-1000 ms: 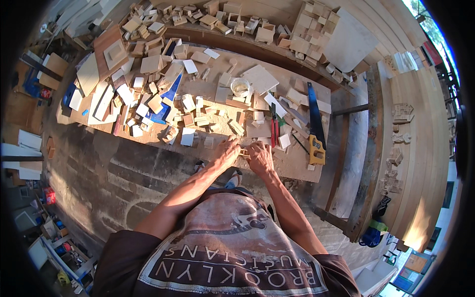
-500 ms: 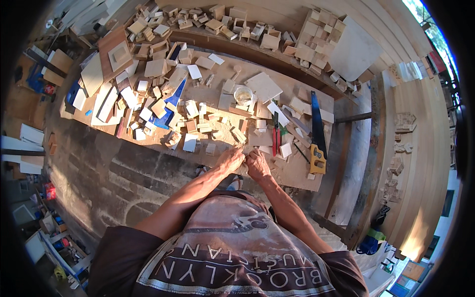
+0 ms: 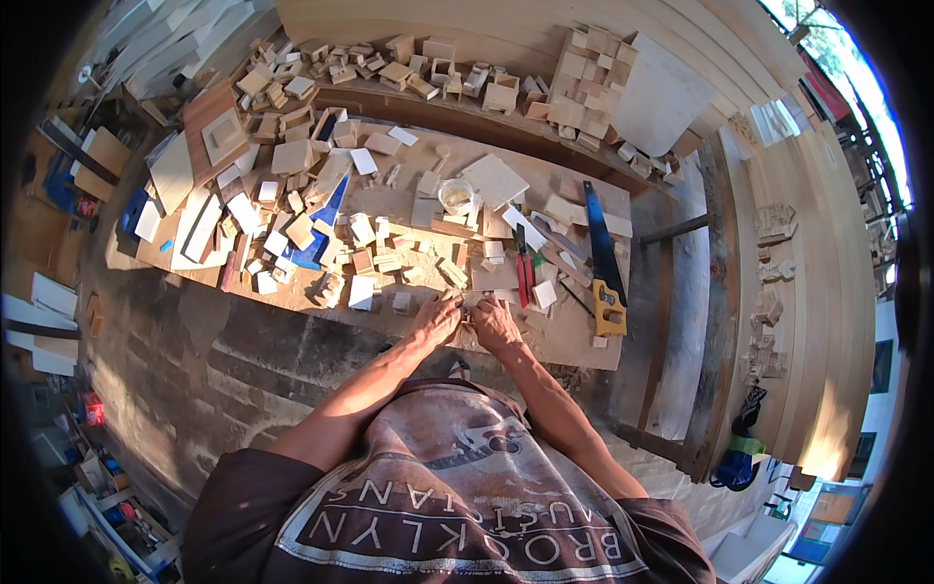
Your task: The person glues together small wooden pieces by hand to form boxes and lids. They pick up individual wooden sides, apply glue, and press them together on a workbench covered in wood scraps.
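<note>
My left hand point(image 3: 438, 317) and my right hand point(image 3: 495, 324) are close together over the front edge of the wooden workbench point(image 3: 559, 341). The fingers of both are curled and pinched. A small pale piece seems to lie between the fingertips, too hidden to name. Just beyond the hands is a small wooden block point(image 3: 452, 273). A red-handled tool like pliers point(image 3: 525, 279) lies to the right of them, beside a white block point(image 3: 544, 294). Farther right rests a handsaw point(image 3: 610, 310) with a yellow handle and dark blade.
Many small wood offcuts point(image 3: 362, 261) crowd the bench's left half around a blue triangular tool point(image 3: 331, 212). A round tub point(image 3: 455, 198) stands mid-bench. More wooden pieces line a back ledge point(image 3: 389, 100). Long planks point(image 3: 817, 292) lie on the right.
The whole view has shifted a little, so the bench appears lower and more to the left. My hands have drawn slightly apart, with a narrow gap between them.
</note>
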The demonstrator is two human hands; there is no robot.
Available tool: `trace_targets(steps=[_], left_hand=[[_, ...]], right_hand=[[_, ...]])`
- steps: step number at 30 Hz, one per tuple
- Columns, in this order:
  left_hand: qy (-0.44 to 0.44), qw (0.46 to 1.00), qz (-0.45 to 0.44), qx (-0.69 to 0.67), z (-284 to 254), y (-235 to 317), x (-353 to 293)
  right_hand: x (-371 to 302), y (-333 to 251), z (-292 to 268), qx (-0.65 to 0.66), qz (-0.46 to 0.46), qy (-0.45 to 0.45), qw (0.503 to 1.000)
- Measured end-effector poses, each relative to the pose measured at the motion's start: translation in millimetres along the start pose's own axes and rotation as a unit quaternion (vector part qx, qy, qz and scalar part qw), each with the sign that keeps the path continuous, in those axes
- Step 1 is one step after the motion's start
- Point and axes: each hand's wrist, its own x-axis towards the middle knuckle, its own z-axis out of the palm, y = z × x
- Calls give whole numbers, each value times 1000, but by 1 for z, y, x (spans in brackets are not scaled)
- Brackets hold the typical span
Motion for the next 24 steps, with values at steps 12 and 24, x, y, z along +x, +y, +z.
trace_targets(steps=[12, 24], left_hand=[[-37, 998, 10, 42, 32, -5, -1], [87, 996, 11, 17, 47, -9, 0]], right_hand=[[-2, 4, 9, 37, -14, 18, 999], [-2, 10, 8, 5, -8, 4, 1000]])
